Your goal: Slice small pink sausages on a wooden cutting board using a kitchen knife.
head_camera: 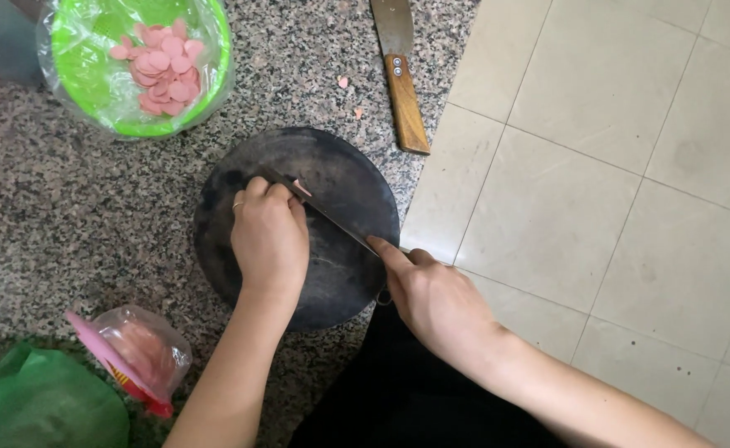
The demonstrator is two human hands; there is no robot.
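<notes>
Slicing a pink sausage piece point(302, 187) on a round dark board point(299, 224).
The left hand point(267, 236) curls over the piece, pinning it under its fingertips; the right hand point(435, 299) grips a knife point(336, 220) whose blade meets the piece just right of the left fingers. Beyond the left hand sits a green bowl point(216, 79) of slices on the surface point(66, 216).

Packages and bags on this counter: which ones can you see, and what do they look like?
Sausage packet: near left on the counter, clear wrap with pink and red edge.
Green bag: bottom left corner, crumpled plastic.
Clear liner: wraps the green bowl, top left.
No signs or screens.
</notes>
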